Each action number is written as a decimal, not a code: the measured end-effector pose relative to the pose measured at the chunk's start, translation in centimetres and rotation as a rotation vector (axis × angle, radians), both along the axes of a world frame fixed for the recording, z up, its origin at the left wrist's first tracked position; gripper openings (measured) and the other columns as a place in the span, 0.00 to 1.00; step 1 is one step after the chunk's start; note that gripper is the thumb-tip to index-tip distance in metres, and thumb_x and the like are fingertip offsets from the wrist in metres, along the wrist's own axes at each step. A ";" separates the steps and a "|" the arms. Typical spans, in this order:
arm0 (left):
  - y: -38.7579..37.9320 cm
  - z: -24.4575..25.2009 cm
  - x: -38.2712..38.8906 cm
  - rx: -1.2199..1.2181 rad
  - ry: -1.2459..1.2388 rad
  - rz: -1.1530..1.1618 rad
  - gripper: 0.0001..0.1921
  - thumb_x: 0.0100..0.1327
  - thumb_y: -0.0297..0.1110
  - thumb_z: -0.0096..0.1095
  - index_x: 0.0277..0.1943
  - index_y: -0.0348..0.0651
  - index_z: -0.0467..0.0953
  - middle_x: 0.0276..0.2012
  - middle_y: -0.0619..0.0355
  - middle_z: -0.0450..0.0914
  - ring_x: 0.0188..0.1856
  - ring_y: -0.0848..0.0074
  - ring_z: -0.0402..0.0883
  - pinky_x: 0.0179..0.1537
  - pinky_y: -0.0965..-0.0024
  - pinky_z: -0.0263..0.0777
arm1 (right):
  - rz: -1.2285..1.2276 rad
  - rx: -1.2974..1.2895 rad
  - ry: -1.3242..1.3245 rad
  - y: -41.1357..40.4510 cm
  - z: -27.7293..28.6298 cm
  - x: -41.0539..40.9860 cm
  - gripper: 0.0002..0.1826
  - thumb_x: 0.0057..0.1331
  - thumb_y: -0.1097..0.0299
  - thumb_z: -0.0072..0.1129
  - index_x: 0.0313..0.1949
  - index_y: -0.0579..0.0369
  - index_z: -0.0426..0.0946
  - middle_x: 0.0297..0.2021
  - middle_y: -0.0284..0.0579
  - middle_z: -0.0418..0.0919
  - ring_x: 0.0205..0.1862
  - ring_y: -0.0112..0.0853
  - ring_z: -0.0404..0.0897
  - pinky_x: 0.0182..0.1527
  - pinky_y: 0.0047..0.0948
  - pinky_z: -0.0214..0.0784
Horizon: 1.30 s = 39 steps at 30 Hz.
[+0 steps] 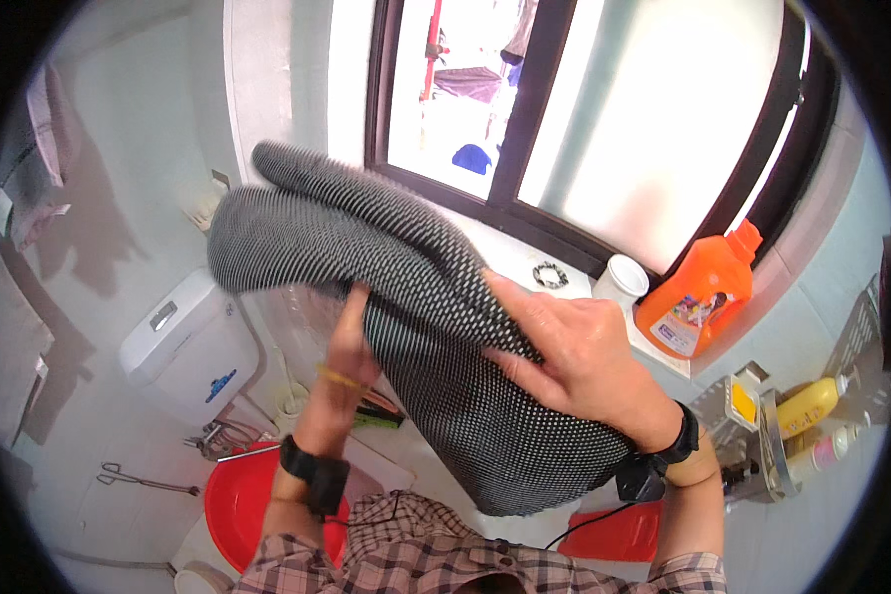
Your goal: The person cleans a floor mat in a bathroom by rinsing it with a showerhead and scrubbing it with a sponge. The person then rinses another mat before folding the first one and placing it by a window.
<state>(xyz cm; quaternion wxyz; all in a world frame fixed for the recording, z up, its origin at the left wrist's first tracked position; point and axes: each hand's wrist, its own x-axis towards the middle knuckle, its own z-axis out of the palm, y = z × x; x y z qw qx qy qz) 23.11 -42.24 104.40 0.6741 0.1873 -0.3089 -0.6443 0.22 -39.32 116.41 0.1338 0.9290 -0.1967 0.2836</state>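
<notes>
A grey-and-black mesh-patterned mat [482,386], folded over on itself, is held up in front of me between both hands. My right hand [575,341] grips its folded edge, thumb on one side and fingers on the other. My left hand [353,345] is at the underside of the upper fold, its fingers partly hidden behind the material. The upper left end of the mat is blurred and hangs past my left hand. Its lower part spreads down toward my checked shirt.
Beyond the mat, a windowsill holds an orange detergent bottle [698,293], a white lidded jar [621,281] and a beaded ring [550,275]. A toilet cistern [193,341] and red basin [241,497] are at left. Bottles stand on a wall rack [776,445] at right.
</notes>
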 end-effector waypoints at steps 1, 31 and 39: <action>-1.3 1.6 0.1 -0.019 -0.083 0.048 0.31 0.65 0.48 0.55 0.62 0.33 0.62 0.59 0.49 0.69 0.57 0.62 0.72 0.58 0.63 0.67 | 0.010 -0.019 -0.083 -0.9 0.1 -0.2 0.34 0.53 0.63 0.62 0.58 0.63 0.65 0.20 0.40 0.70 0.19 0.34 0.74 0.20 0.30 0.64; -40.1 2.4 6.7 0.025 -1.733 0.342 0.56 0.51 0.72 0.53 0.63 0.21 0.53 0.58 0.30 0.65 0.61 0.51 0.67 0.61 0.59 0.61 | -0.530 -0.227 0.167 -34.3 -1.6 5.6 0.24 0.61 0.56 0.51 0.44 0.69 0.73 0.26 0.48 0.78 0.36 0.37 0.78 0.55 0.42 0.61; -33.0 -2.4 8.5 -0.167 -1.382 0.551 0.41 0.59 0.59 0.57 0.63 0.30 0.59 0.58 0.34 0.66 0.62 0.55 0.65 0.62 0.62 0.58 | -0.542 -0.489 0.419 -38.7 -0.3 3.2 0.12 0.61 0.65 0.48 0.25 0.54 0.78 0.20 0.39 0.78 0.37 0.31 0.75 0.51 0.31 0.59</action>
